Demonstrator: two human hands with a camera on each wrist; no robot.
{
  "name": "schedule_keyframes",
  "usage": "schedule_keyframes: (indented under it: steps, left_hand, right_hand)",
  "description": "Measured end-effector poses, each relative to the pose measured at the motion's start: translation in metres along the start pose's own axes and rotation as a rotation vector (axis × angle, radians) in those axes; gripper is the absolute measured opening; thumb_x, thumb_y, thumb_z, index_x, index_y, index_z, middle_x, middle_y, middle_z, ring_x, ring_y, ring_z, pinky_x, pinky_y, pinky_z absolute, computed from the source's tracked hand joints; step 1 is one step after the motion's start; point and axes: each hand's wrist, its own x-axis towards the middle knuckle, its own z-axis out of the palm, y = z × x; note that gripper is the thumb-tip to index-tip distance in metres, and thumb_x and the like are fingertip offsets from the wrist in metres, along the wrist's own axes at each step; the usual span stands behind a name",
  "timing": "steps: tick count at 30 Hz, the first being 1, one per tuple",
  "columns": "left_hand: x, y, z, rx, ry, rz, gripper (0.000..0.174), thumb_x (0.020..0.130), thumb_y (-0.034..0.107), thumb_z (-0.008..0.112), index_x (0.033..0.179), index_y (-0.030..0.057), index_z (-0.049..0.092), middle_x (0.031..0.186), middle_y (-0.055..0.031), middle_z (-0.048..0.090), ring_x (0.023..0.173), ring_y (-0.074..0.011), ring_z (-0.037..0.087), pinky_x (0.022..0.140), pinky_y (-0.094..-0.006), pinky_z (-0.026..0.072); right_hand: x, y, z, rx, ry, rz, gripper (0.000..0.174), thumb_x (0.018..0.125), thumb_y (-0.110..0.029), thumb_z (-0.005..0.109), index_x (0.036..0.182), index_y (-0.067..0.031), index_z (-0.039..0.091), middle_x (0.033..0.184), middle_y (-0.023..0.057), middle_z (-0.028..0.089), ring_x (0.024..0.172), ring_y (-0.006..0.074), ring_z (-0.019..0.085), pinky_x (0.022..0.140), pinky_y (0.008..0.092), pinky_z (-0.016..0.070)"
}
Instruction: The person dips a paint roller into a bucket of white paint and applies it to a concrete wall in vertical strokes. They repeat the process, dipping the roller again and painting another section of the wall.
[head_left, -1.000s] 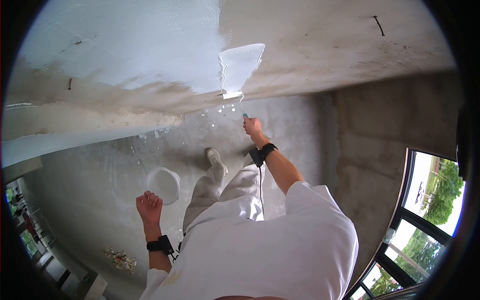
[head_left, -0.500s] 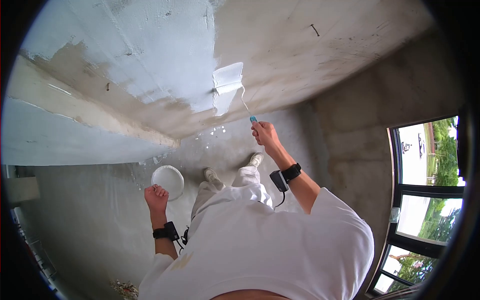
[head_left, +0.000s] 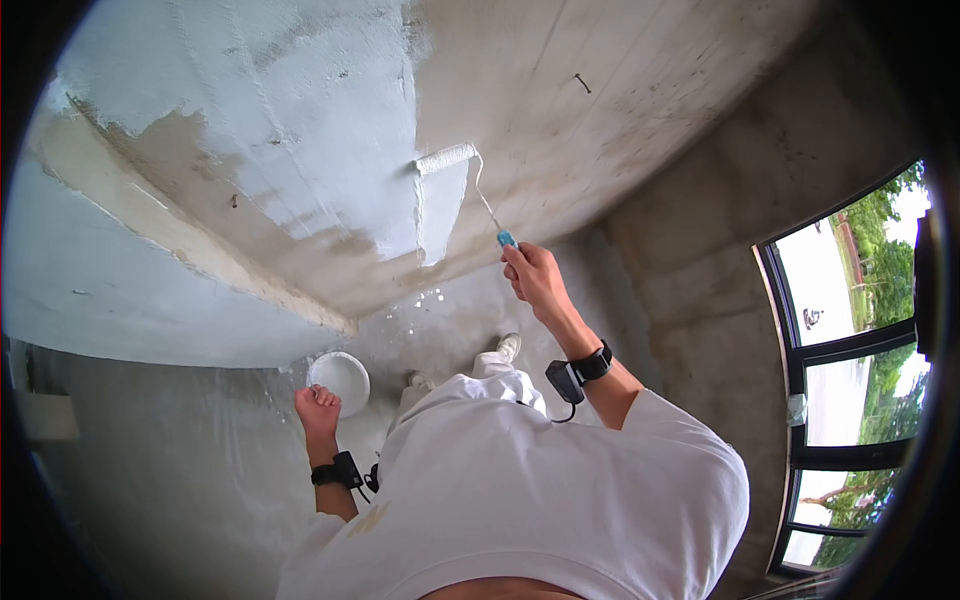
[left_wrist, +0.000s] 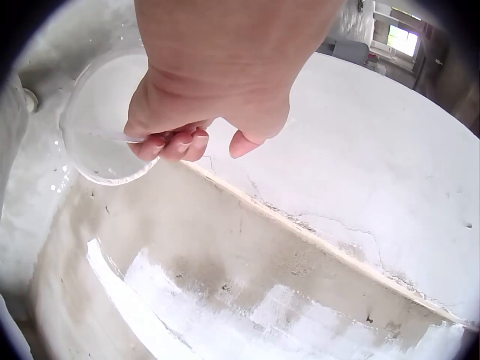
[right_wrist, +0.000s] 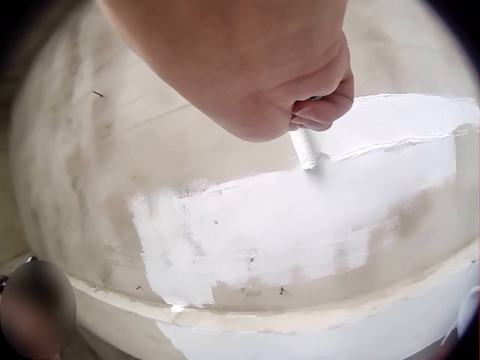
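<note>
My right hand (head_left: 538, 283) grips the blue-green handle (head_left: 507, 239) of a paint roller. The white-coated roller (head_left: 445, 159) lies against the wall at the top of a fresh white strip (head_left: 441, 210). In the right wrist view the curled fingers (right_wrist: 322, 112) hide most of the handle, and the end of the roller (right_wrist: 304, 150) shows below them. Low on the left, my left hand (head_left: 318, 410) holds the thin handle (left_wrist: 112, 137) of a white bucket (head_left: 343, 381) with curled fingers. White paint (left_wrist: 109, 112) shows inside the bucket.
The wall is painted white (head_left: 330, 100) on the left and bare grey-brown (head_left: 600, 130) on the right, where a nail (head_left: 582, 83) sticks out. A ledge (head_left: 200, 250) runs along the left. White drips (head_left: 430, 297) dot the floor near my shoes (head_left: 508, 346). Windows (head_left: 850, 330) stand at the right.
The roller has moved up the wall from its lower edge, leaving a white strip beneath it. My right hand has followed, still gripping it. The left hand stays by the bucket; the view has tilted.
</note>
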Motion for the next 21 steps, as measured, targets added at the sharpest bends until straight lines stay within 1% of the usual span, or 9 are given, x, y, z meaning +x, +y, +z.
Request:
schedule_keyframes:
  steps: [7,9,10,12,13,16,19,21]
  left_hand:
    - [-0.003,0.0,-0.013,0.013,0.031,0.002,0.014,0.08,0.026,0.049,0.075,0.0122,0.051,0.058,0.0024,0.033,0.052,-0.0126,0.03,0.056,-0.0292,0.0295]
    - [0.0,0.001,-0.022,-0.007,0.008,-0.003,0.014,0.08,0.026,0.05,0.075,0.0125,0.051,0.058,0.0027,0.033,0.052,-0.0126,0.03,0.056,-0.0293,0.0294]
    - [0.0,0.0,-0.024,-0.022,-0.013,-0.007,0.015,0.08,0.027,0.05,0.075,0.0128,0.051,0.057,0.003,0.033,0.051,-0.0126,0.03,0.055,-0.0295,0.0294]
    - [0.001,-0.003,-0.028,-0.009,0.015,0.002,0.015,0.08,0.027,0.05,0.075,0.0131,0.051,0.057,0.0033,0.033,0.051,-0.0125,0.03,0.055,-0.0296,0.0295]
    - [0.0,-0.004,-0.03,0.008,0.049,0.005,0.016,0.08,0.028,0.05,0.074,0.0134,0.051,0.057,0.0035,0.032,0.05,-0.0124,0.029,0.055,-0.0298,0.0296]
    - [-0.003,-0.006,-0.038,-0.021,0.01,0.011,0.017,0.081,0.029,0.05,0.074,0.0135,0.051,0.057,0.0035,0.033,0.05,-0.0122,0.03,0.054,-0.0299,0.0299]
    - [-0.016,-0.011,-0.037,-0.037,0.024,0.05,0.017,0.08,0.029,0.05,0.074,0.0132,0.051,0.056,0.0035,0.033,0.05,-0.0122,0.031,0.054,-0.0298,0.03]
    - [-0.027,-0.014,-0.034,-0.056,0.043,0.07,0.017,0.081,0.029,0.051,0.074,0.0132,0.051,0.056,0.0035,0.033,0.05,-0.0122,0.031,0.054,-0.0297,0.03]
  right_hand:
    - [-0.011,-0.01,0.01,0.025,0.031,-0.075,0.025,0.102,-0.023,0.053,0.092,0.0,0.056,0.066,-0.0043,0.044,0.047,0.0016,0.03,0.04,0.0216,0.0214]
    - [-0.012,-0.013,0.014,0.024,0.027,-0.093,0.028,0.101,-0.025,0.055,0.089,0.0005,0.058,0.065,-0.0026,0.049,0.049,0.0035,0.04,0.041,0.0225,0.0301]
    - [-0.013,-0.015,0.015,0.023,0.023,-0.098,0.028,0.101,-0.025,0.055,0.089,0.0005,0.058,0.065,-0.0026,0.049,0.049,0.0035,0.04,0.041,0.0225,0.0301]
    - [-0.015,-0.018,0.018,0.088,0.001,-0.155,0.026,0.102,-0.024,0.052,0.093,0.0,0.056,0.067,-0.0036,0.044,0.047,0.0016,0.03,0.04,0.0214,0.0209]
    - [-0.015,-0.021,0.019,0.088,-0.005,-0.159,0.026,0.102,-0.024,0.052,0.093,0.0,0.056,0.067,-0.0036,0.044,0.047,0.0016,0.03,0.04,0.0214,0.0209]
    - [-0.016,-0.03,0.028,0.104,-0.028,-0.194,0.027,0.103,-0.025,0.052,0.094,0.0002,0.055,0.067,-0.0035,0.044,0.047,0.0017,0.03,0.04,0.0217,0.0205]
    - [-0.014,-0.044,0.029,0.144,-0.053,-0.231,0.028,0.103,-0.027,0.052,0.096,0.0002,0.055,0.068,-0.0037,0.043,0.048,0.0017,0.029,0.041,0.022,0.0202]
    - [-0.011,-0.053,0.029,0.161,-0.08,-0.299,0.029,0.103,-0.028,0.052,0.097,0.0002,0.055,0.068,-0.0037,0.043,0.048,0.0016,0.029,0.041,0.0218,0.0202]
